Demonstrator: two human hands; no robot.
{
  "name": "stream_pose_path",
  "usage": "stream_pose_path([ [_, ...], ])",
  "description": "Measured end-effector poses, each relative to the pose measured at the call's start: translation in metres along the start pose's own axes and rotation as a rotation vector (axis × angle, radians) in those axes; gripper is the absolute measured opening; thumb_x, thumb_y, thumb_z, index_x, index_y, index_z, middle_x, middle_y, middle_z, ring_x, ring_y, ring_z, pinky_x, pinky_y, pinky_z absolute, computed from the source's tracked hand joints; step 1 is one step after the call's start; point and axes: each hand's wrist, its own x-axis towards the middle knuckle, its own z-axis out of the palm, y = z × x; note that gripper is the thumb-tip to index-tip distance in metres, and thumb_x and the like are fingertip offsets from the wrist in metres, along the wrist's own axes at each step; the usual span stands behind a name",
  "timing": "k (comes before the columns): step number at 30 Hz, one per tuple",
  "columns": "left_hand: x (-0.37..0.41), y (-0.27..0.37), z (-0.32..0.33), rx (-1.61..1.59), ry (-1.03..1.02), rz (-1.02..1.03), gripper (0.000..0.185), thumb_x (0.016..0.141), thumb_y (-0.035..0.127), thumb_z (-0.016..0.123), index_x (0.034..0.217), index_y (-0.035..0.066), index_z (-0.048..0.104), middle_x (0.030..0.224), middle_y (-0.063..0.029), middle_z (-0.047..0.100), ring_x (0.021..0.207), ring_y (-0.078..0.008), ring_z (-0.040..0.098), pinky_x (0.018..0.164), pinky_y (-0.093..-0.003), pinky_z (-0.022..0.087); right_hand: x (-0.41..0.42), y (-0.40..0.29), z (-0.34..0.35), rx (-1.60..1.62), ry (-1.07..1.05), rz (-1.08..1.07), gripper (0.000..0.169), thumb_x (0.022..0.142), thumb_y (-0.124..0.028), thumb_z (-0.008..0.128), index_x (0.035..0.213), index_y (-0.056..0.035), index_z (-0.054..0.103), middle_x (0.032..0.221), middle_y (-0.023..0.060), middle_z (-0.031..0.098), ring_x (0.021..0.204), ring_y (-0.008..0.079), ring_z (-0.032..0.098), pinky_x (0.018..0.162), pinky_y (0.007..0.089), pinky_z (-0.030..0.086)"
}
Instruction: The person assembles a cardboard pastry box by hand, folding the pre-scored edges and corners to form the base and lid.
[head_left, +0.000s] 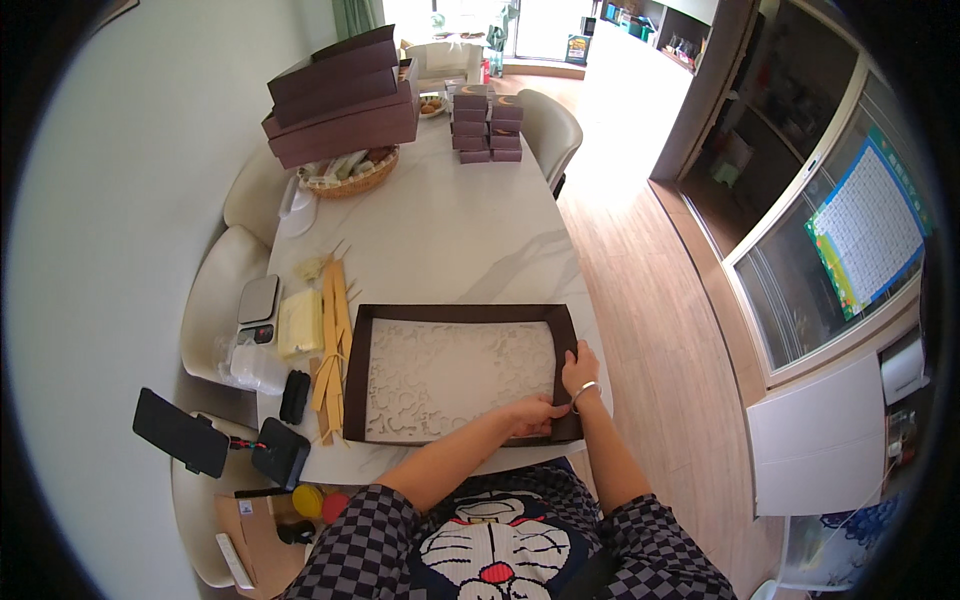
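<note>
Before me on the table lies a shallow dark brown cardboard box (358, 375), open at the top. A white panel (457, 375) covers its floor, with a raised or cut scroll-like pattern around a plain middle. My right hand (580, 369) is closed over the box's right wall, fingers on the rim and a silver bangle at the wrist. My left hand (531, 416) reaches across the near right corner, fingers curled low inside the box and one digit stretched against the right wall. Whether it grips the wall there is hidden.
Left of the box lie yellow strips (334, 352), a yellow pack (300, 322), a kitchen scale (259, 307) and a black device on a stand (281, 452). Farther back, large brown boxes (341, 112) rest above a wicker basket (356, 184), and small brown boxes (470, 124) stand stacked.
</note>
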Motion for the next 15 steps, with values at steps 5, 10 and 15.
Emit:
stream_pose_path([
  [5,0.009,-0.005,-0.001,0.074,0.064,0.016,0.023,0.088,0.029,0.065,0.089,0.010,0.052,0.073,0.0010,0.049,0.061,-0.0103,0.042,0.051,-0.0246,0.036,0.003,0.005,0.003,0.009,0.017,0.005,0.023,0.085,-0.012,0.055,0.103,0.0028,0.051,0.093,0.0258,0.056,0.091,0.0441,0.053,0.080,0.0503,0.042],
  [10,0.027,-0.022,-0.015,0.024,0.003,0.102,0.024,0.089,0.028,0.064,0.086,0.007,0.054,0.064,0.0009,0.045,0.049,-0.0105,0.037,0.041,-0.0245,0.029,-0.016,-0.021,-0.042,-0.056,-0.246,0.012,0.038,0.084,-0.031,0.061,0.103,0.0014,0.054,0.096,0.0263,0.061,0.090,0.0448,0.057,0.078,0.0489,0.046],
  [15,0.023,-0.015,0.002,0.210,0.096,0.141,0.028,0.088,0.030,0.065,0.083,0.003,0.059,0.061,-0.0040,0.052,0.046,-0.0129,0.045,0.040,-0.0263,0.036,-0.024,-0.013,-0.066,-0.173,-0.420,-0.001,0.043,0.081,-0.041,0.062,0.095,0.0001,0.062,0.092,0.0245,0.064,0.088,0.0412,0.061,0.076,0.0457,0.049],
])
